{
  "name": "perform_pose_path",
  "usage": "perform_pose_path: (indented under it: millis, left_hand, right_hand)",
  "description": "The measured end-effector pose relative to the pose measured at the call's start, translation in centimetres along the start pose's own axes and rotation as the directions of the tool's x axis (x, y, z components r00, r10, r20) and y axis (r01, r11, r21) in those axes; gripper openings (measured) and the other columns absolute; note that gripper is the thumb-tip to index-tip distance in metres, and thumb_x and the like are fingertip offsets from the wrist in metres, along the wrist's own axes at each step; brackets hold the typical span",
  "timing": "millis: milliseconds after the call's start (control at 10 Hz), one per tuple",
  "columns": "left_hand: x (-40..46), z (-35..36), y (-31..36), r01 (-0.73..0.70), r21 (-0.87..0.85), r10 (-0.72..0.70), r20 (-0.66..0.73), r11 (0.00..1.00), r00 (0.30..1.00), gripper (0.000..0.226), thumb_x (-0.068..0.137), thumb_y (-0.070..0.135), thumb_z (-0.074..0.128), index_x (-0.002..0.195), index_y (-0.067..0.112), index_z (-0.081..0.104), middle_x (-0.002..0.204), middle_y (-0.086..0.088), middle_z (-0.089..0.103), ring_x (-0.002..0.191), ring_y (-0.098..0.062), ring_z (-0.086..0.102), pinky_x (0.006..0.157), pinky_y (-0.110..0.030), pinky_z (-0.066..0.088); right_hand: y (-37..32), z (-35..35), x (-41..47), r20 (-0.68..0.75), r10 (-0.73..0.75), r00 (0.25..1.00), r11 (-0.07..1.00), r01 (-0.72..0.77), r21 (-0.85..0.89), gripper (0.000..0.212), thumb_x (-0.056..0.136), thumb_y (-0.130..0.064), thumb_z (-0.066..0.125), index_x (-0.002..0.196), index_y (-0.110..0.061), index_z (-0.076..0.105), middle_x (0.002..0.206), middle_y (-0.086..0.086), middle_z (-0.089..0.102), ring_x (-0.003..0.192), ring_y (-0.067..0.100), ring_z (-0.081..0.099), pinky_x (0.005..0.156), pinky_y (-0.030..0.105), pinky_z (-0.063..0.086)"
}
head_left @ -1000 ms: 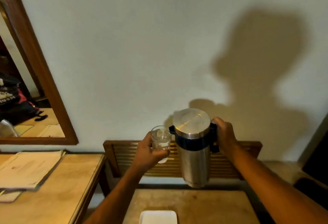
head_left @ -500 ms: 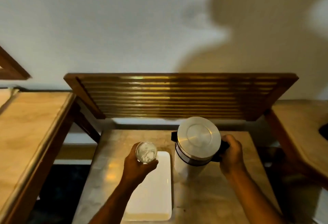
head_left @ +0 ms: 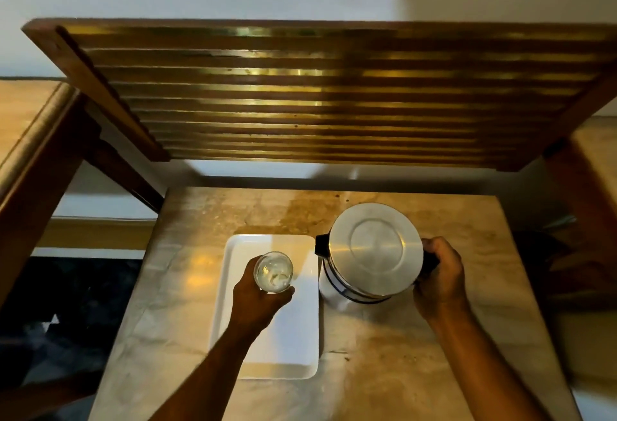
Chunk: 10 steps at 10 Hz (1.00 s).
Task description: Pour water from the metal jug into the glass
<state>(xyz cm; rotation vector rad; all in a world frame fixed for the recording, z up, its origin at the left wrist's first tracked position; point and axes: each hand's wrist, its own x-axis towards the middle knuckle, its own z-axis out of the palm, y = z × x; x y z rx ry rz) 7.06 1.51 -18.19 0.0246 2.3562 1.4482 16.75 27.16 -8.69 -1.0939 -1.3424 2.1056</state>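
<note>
I look almost straight down at a small table (head_left: 417,364). My left hand (head_left: 258,300) grips a clear glass (head_left: 273,272) with water in it, held over a white rectangular tray (head_left: 297,340). The metal jug (head_left: 372,250), seen from above with its round steel lid and black spout pointing left, stands upright just right of the tray. My right hand (head_left: 440,277) is closed around the jug's black handle on its right side. The jug's base is hidden under its lid, so contact with the table is unclear.
A slatted wooden panel (head_left: 317,93) leans against the white wall behind the table. Another wooden table (head_left: 30,140) stands at the left, and a further wooden surface (head_left: 597,167) at the right. Dark floor shows at lower left.
A second ago glass and jug were held high in front of the wall. Both came down, the view tipped downward, and now the glass is over the tray with the jug beside it.
</note>
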Motion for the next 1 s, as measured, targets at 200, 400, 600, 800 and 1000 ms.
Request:
perform_pose_path:
  millis: [200,400,600,800,1000]
  left_hand:
    - [0.4,1.2,-1.3,-0.008,0.004,0.008,-0.02,1.0,1.0,0.072,0.049,0.03,0.091,0.108,0.047,0.054,0.104,0.02,0.065,0.1,-0.01,0.062,0.083,-0.034,0.051]
    - [0.7,1.7,-1.9,-0.019,0.016,0.02,-0.014,1.0,1.0,0.074,0.055,0.024,0.094,0.111,0.048,0.052,0.106,0.029,0.06,0.098,0.002,0.058,0.087,-0.035,0.051]
    - [0.8,2.0,-2.2,-0.029,0.021,0.03,-0.038,0.999,0.999,0.076,0.052,0.034,0.093,0.118,0.038,0.055,0.107,0.028,0.06,0.101,-0.007,0.059,0.087,-0.033,0.051]
    - [0.0,0.8,-1.1,0.007,0.059,-0.011,0.06,0.998,0.998,0.104,0.048,0.051,0.093,0.138,0.036,0.043,0.131,0.023,0.053,0.118,-0.005,0.052,0.099,-0.033,0.046]
    - [-0.4,-4.5,7.0,-0.061,0.208,0.049,0.062,0.976,0.997,0.115,0.058,0.065,0.077,0.151,0.022,0.026,0.159,-0.004,0.033,0.142,-0.028,0.036,0.111,-0.044,0.036]
  right_hand:
    - [1.7,-1.0,1.0,0.014,-0.025,1.0,1.0,0.025,0.009,0.025,0.068,-0.025,0.048,0.044,-0.02,0.054,0.045,-0.005,0.046,0.047,0.016,0.045,0.043,0.023,0.035]
    - [2.4,-1.7,1.3,0.057,-0.032,0.998,0.999,0.031,0.015,0.024,0.066,-0.025,0.051,0.043,-0.021,0.054,0.045,-0.007,0.045,0.048,0.014,0.043,0.05,0.025,0.032]
    - [2.2,-1.5,1.2,0.09,-0.065,0.994,0.997,0.068,-0.025,0.028,0.068,-0.023,0.047,0.041,-0.02,0.051,0.044,-0.007,0.044,0.048,0.016,0.04,0.048,0.025,0.031]
    - [1.9,-1.6,0.8,0.115,-0.097,0.989,0.99,0.107,-0.09,0.03,0.07,-0.02,0.048,0.04,-0.022,0.047,0.041,-0.01,0.04,0.04,0.009,0.036,0.039,0.017,0.031]
    - [-2.6,-1.9,-0.8,0.145,-0.004,0.989,0.972,0.038,-0.233,0.027,0.099,-0.025,0.046,0.091,-0.015,0.069,0.091,0.007,0.071,0.087,0.025,0.063,0.076,0.04,0.048]
